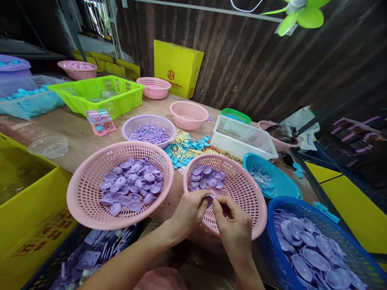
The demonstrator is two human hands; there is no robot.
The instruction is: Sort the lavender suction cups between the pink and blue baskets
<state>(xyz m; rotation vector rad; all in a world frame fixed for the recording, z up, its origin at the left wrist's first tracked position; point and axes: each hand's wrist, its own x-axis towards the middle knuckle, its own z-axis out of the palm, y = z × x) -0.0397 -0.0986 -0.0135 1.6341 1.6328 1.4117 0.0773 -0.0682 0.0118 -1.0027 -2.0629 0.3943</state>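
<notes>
left hand (190, 208) and right hand (234, 225) pinch one purple piece (209, 199)

The bare left forearm (139, 254) slants up from the lower left; the bare right forearm (249, 274) rises more steeply. The left hand (188, 210) and right hand (235, 227) are close together, fingers (226, 201) bent, tips pinched.

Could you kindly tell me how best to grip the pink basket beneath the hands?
The pink basket is probably best held by its flared rim, with a grip from the near side: the rim juts outward, the blue basket crowds its right edge, and purple pieces heap toward the far left.
</notes>
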